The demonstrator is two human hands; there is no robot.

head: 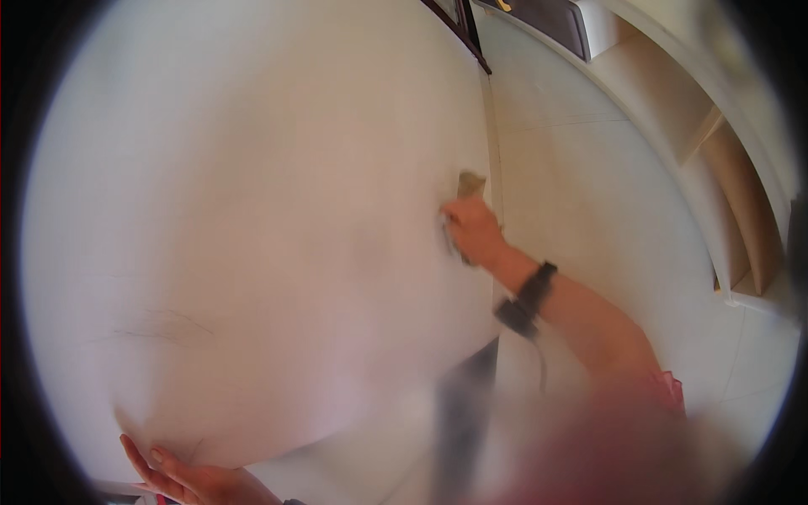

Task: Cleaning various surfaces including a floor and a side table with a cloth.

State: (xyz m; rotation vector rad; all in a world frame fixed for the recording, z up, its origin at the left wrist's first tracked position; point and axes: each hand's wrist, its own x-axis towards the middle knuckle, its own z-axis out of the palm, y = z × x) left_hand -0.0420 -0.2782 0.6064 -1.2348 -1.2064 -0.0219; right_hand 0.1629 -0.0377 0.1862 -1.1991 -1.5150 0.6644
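Observation:
A broad smooth white panel (303, 227), perhaps a tabletop, fills most of the view. Close to its right-hand edge, my right hand (473, 228) is closed around a small blurred object (471, 184). The object's flat brownish end sticks out beyond my fingers, and a greyish part shows below them; its exact kind is unclear. Around my right wrist is a black strap (536, 290) with a small dark box (516, 317) and a thin cord. At the lower left, my left hand (202, 483) lies against the panel's near edge, fingers apart and holding nothing.
Pale floor (568, 177) runs along the panel's right side. Beyond it stands a low white shelf unit (701, 151) with open compartments. A dark frame (464, 31) meets the panel's far right corner. Below the near edge is a blurred dark grey upright (467, 404). Thin dark marks (164, 328) show on the panel.

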